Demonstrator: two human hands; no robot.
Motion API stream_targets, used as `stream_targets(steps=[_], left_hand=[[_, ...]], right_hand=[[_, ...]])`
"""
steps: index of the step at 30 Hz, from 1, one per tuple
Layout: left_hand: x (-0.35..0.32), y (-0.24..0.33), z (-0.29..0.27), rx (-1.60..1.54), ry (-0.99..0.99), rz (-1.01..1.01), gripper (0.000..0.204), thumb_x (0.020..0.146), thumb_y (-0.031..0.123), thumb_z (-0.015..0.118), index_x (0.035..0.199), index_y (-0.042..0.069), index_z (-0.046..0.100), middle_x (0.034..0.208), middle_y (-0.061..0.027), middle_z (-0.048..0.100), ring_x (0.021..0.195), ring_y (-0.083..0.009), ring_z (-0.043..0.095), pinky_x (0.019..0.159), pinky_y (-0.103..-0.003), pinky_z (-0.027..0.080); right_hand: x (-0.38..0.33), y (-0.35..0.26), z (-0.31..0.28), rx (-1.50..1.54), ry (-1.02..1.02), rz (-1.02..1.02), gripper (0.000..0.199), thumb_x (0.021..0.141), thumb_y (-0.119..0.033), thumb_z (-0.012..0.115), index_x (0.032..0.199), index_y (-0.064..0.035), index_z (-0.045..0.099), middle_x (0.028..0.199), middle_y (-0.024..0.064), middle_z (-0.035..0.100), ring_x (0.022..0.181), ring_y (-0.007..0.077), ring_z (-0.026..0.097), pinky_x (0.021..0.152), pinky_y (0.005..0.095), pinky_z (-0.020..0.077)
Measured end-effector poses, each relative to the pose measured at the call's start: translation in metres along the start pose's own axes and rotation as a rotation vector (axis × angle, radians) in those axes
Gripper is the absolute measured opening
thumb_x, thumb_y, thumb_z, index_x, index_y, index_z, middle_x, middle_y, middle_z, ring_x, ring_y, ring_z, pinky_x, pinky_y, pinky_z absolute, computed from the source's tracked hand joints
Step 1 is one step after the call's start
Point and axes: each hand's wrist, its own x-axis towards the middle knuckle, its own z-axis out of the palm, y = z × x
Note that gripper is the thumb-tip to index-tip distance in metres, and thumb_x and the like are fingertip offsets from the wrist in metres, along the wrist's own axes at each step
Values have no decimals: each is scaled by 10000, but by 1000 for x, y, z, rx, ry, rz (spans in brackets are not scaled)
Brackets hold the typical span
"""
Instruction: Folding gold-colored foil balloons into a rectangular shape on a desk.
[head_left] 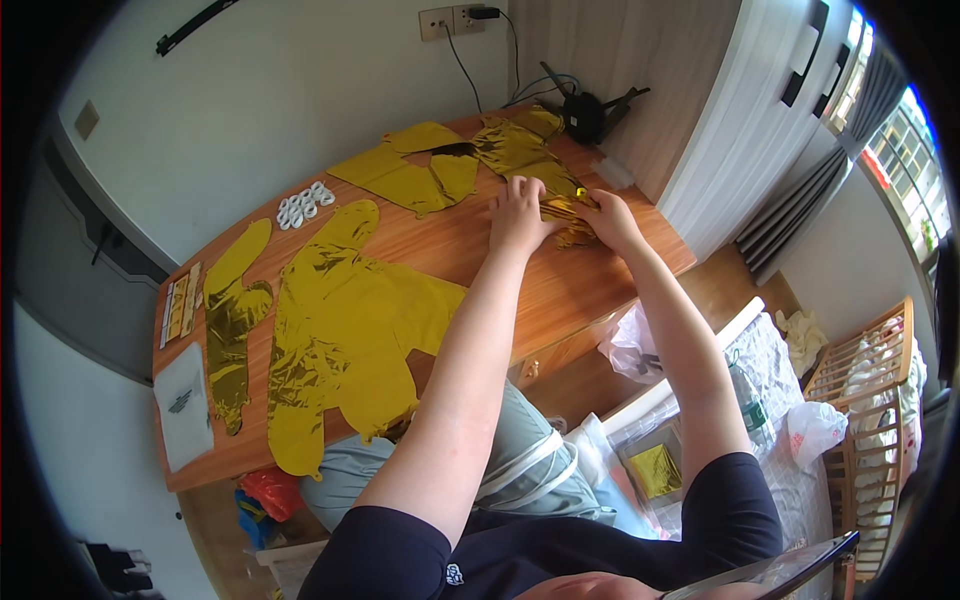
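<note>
Both my hands reach to the far right part of a wooden table (470, 250). My left hand (518, 215) lies flat with fingers spread, pressing on a crumpled gold foil balloon (572, 212). My right hand (608, 218) grips the same foil piece from its right side, fingers curled over it. More flat gold foil balloons lie behind: one by the back edge (512, 146) and a folded one (415, 170) to its left. A large deflated gold foil balloon (340, 330) covers the table's near middle, with a narrower gold one (232, 320) at its left.
A strip of small white rings (304, 205) lies near the wall. A white packet (182, 405) and a card of stickers (181, 305) sit at the table's left end. A black device with cables (585, 112) stands at the back. Plastic bags (640, 345) and a wooden crib (870, 390) are on the right.
</note>
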Motion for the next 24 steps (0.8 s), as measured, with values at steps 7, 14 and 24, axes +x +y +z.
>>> stream_targets(steps=[7,14,24], left_hand=[[4,-7,2,-101,-72,66,635,745,429,880,1225,139,581,1288,-80,584,1233,-299,550,996,-480,445],[6,-10,4,-94,-260,26,639,871,410,728,1406,103,560,1447,-103,547,1407,-298,441,1211,-424,345],[8,-6,4,-64,-318,0,676,881,464,682,1429,87,562,1510,-102,512,1436,-300,419,1241,-408,299]], right_hand=[[55,-12,-21,-105,66,-50,361,923,-282,721,1134,10,717,998,217,736,952,352,709,847,411,541],[123,-66,-71,-270,171,-100,349,922,-307,693,1148,-44,734,1100,219,732,1028,408,694,913,445,541],[161,-126,-181,22,901,-158,343,910,-244,702,1184,-37,720,1044,205,741,988,374,714,867,421,567]])
